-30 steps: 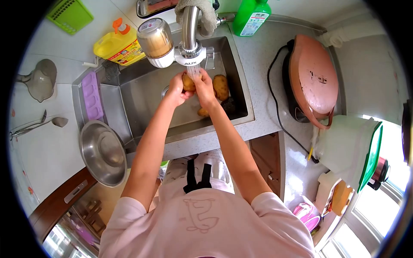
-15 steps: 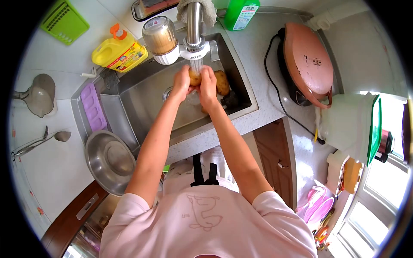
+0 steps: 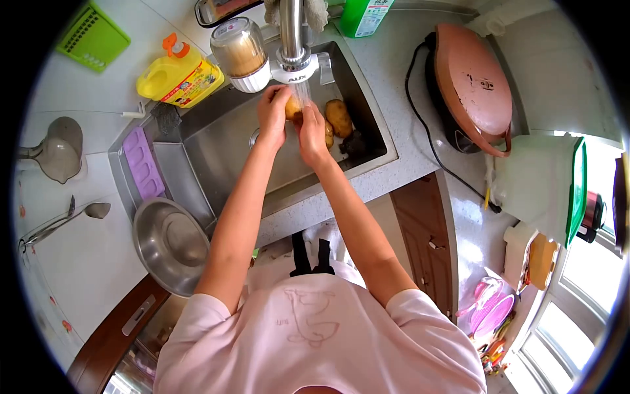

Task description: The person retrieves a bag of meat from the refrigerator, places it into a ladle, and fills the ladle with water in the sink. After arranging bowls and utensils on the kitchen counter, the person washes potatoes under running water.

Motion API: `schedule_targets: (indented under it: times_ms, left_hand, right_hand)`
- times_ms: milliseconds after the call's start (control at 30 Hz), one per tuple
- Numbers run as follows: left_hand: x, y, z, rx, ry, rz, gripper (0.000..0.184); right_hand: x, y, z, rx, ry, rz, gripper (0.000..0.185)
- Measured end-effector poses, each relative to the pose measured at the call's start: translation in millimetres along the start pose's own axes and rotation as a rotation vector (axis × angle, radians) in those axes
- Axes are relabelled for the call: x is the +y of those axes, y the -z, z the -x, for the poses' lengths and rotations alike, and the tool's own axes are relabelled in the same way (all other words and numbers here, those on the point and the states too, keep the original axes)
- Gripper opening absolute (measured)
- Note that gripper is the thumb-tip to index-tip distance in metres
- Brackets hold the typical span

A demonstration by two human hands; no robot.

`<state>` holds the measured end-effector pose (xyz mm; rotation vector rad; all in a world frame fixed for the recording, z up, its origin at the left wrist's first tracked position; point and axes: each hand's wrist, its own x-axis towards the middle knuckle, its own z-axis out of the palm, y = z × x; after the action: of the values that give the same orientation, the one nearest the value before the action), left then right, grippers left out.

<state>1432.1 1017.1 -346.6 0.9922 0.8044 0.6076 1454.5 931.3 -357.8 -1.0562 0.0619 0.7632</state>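
Sink (image 3: 220, 151) in grey desk (image 3: 405, 148) | left hand (image 3: 272, 117): fingers grasping a potato (image 3: 293, 108) beneath the running tap (image 3: 291, 33) | right hand (image 3: 312, 136): has slid lower, fingers cupping the potato | loose potatoes (image 3: 338, 118) alongside now more exposed; likely a fresh side is meeting the water (image 3: 302, 92)

Held potato (image 3: 293, 107): yellow-brown, rounded, outline partly covered by fingers; gripped between left hand (image 3: 272, 119) and right hand (image 3: 312, 136), raised above the sink (image 3: 223, 148) at the running water (image 3: 303, 93). Second potato (image 3: 338, 118): brown, oblong, darker patches on skin; lying in the basin near its right wall. Third potato (image 3: 329, 134): yellowish-brown, beside the second, partly hidden behind the right hand.
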Motion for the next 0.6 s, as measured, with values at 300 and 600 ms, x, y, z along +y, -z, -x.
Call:
schedule_targets:
  times_ms: [300,600]
  left_hand:
    - [-23,-14,22,-0.053,0.062,-0.089,0.034]
    - [-20,-25,33,0.008,0.194,0.024,0.029]
  right_hand:
    - [-19,19,-16,0.127,0.006,0.56,0.044]
    - [-16,25,1,0.084,0.523,0.874,0.035]
